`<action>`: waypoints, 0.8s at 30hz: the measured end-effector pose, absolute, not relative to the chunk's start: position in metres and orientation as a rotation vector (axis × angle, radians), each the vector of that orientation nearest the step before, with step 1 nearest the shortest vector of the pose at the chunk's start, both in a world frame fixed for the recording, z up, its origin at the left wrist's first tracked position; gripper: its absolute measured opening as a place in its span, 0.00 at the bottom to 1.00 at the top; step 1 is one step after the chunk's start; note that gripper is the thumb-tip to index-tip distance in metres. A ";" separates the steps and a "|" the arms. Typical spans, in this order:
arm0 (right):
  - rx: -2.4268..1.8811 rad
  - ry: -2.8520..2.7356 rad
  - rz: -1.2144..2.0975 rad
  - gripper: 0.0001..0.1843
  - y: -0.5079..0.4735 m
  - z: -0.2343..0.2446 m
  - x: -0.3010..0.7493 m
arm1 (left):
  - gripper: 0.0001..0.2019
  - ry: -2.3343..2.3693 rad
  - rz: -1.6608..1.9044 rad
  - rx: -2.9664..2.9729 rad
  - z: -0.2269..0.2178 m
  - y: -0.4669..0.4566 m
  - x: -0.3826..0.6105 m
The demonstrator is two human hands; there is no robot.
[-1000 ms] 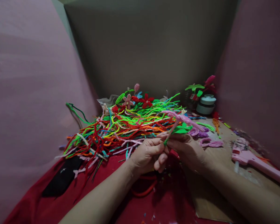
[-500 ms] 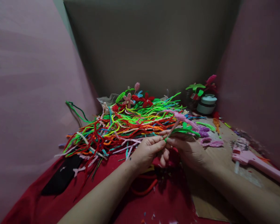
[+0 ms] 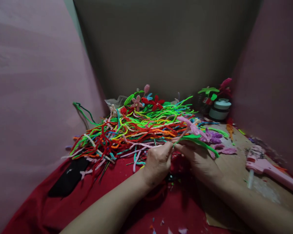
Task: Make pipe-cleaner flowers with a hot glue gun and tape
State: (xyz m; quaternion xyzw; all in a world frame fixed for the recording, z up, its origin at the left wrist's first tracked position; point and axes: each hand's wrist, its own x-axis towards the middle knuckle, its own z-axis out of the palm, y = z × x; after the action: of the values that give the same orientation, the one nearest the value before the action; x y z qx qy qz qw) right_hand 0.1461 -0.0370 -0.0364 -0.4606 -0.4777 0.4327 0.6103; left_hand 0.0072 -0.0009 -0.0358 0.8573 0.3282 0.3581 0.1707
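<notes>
A pink pipe-cleaner flower (image 3: 194, 128) with a thin pinkish stem leans up and to the right between my hands. My left hand (image 3: 158, 163) is curled, its thumb and fingers pinching the stem's low end. Right beside it, my right hand (image 3: 200, 160) is closed on the same stem at a small green wrap. A long green pipe-cleaner leaf (image 3: 199, 142) stretches out above my right fingers, below the petals. The fingertips nearly touch, so the exact point of the wrap is partly hidden.
A heap of loose coloured pipe cleaners (image 3: 136, 126) lies behind my hands, with finished flowers (image 3: 156, 102) on it. On the right are purple petals (image 3: 212, 136), a pink glue gun (image 3: 263, 164) on cardboard (image 3: 217, 208), and a lidded jar (image 3: 219, 110). A black object (image 3: 69, 178) lies left on red cloth.
My left hand has rolled over, its loose fingers now curled in and its back turned up. The flower has tipped slightly right, and the view has shifted a little.
</notes>
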 end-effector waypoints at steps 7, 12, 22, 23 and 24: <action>-0.892 -0.961 1.312 0.13 -0.037 -0.029 0.144 | 0.08 0.860 0.944 1.742 -0.021 -0.004 0.012; -0.880 -1.015 1.270 0.11 -0.036 -0.032 0.150 | 0.12 0.728 0.829 1.449 -0.012 -0.004 0.011; -0.735 -1.149 1.296 0.09 -0.027 -0.039 0.164 | 0.09 0.189 0.394 0.899 -0.023 0.006 0.004; -0.736 -1.149 1.301 0.07 -0.027 -0.038 0.163 | 0.09 0.198 0.397 0.932 -0.022 0.007 0.003; -0.748 -1.145 1.306 0.06 -0.026 -0.038 0.162 | 0.09 0.232 0.414 0.996 -0.021 0.007 0.003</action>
State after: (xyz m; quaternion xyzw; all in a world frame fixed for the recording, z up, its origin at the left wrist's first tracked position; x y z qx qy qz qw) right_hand 0.1625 -0.0264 -0.0381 -0.3208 -0.4911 0.5598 0.5852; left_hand 0.0032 0.0069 -0.0213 0.4731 0.1101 0.1965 0.8517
